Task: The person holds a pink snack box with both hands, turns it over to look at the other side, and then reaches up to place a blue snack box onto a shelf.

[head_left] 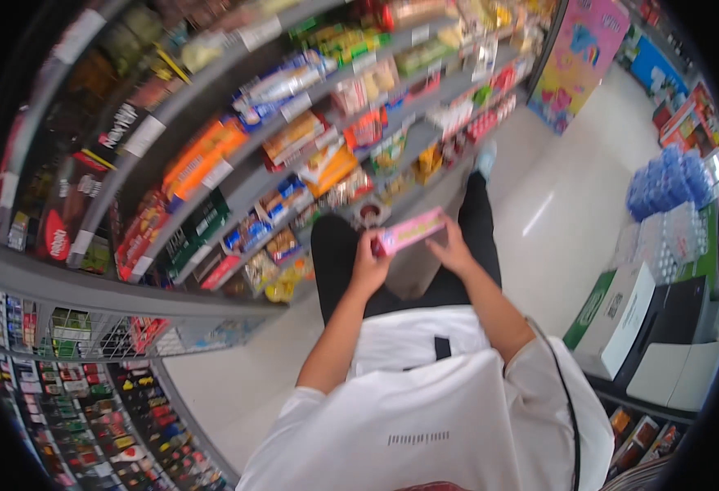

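Note:
A slim pink box (411,232) is held level in front of my body, between my two hands. My left hand (369,255) grips its left end, fingers closed round the edge. At the other end, my right hand (451,250) holds the box with its fingers bent against the side. My legs are spread below it, next to the lower shelves. The box's underside and some of my fingertips are hidden.
Tiered shelves (294,105) packed with snack boxes curve along the left and front. Bottle packs (669,182) and a white-green carton (617,319) stand to the right. A pink display panel (579,61) rises at the far end of the tiled floor (552,213). Small-goods racks (106,409) fill the lower left.

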Action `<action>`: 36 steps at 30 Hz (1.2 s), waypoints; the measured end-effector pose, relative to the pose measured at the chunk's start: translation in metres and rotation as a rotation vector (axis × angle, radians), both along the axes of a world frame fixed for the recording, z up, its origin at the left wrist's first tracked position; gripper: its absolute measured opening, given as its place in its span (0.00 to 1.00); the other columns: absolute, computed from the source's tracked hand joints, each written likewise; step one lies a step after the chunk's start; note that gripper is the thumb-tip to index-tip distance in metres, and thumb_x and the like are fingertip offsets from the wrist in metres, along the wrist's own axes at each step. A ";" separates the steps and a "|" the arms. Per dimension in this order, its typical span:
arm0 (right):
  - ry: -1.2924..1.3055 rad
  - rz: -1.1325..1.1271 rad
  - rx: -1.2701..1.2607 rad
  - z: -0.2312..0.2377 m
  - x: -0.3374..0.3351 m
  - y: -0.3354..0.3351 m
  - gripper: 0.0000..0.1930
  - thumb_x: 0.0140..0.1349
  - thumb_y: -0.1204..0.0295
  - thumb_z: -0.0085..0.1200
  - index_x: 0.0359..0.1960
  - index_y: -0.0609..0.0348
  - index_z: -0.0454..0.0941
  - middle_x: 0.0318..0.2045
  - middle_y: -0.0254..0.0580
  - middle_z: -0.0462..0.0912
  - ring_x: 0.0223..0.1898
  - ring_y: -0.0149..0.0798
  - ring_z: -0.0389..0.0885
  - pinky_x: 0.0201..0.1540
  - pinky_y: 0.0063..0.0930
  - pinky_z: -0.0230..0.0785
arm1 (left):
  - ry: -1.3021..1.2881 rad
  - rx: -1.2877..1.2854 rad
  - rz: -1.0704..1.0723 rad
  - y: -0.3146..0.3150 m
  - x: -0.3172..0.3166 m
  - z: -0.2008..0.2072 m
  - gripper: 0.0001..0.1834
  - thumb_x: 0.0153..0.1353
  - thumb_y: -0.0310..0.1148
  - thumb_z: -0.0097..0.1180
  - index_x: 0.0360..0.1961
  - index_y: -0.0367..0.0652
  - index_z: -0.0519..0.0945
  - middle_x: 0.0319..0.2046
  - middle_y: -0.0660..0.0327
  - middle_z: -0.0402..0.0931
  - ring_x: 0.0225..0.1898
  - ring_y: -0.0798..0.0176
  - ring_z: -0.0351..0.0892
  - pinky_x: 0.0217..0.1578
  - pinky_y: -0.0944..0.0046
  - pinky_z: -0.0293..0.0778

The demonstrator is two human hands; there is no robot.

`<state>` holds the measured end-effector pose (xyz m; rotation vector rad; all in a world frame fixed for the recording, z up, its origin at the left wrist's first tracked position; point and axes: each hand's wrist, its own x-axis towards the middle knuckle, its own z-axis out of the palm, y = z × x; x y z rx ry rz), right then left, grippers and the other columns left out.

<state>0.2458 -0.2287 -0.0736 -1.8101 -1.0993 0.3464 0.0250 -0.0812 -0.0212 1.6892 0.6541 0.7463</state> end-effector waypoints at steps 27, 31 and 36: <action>-0.249 0.100 0.186 0.111 -0.093 0.043 0.34 0.60 0.69 0.56 0.71 0.54 0.64 0.73 0.83 0.43 0.72 0.81 0.53 0.74 0.53 0.58 | -0.411 -0.773 0.084 -0.018 -0.048 0.019 0.35 0.61 0.19 0.66 0.61 0.49 0.57 0.63 0.57 0.63 0.64 0.53 0.71 0.64 0.49 0.75; -0.330 0.207 0.170 0.120 -0.104 0.044 0.31 0.60 0.69 0.54 0.68 0.55 0.68 0.71 0.79 0.52 0.69 0.80 0.60 0.70 0.56 0.64 | -0.412 -0.797 0.082 -0.010 -0.043 0.016 0.34 0.61 0.16 0.64 0.60 0.49 0.57 0.64 0.54 0.63 0.65 0.51 0.71 0.64 0.50 0.76; -0.322 0.184 0.210 0.147 -0.099 0.046 0.27 0.59 0.70 0.54 0.63 0.52 0.74 0.70 0.67 0.61 0.59 0.74 0.75 0.63 0.54 0.72 | -0.416 -0.962 0.007 0.000 -0.039 0.021 0.35 0.58 0.13 0.63 0.59 0.55 0.61 0.63 0.56 0.65 0.66 0.50 0.70 0.66 0.43 0.71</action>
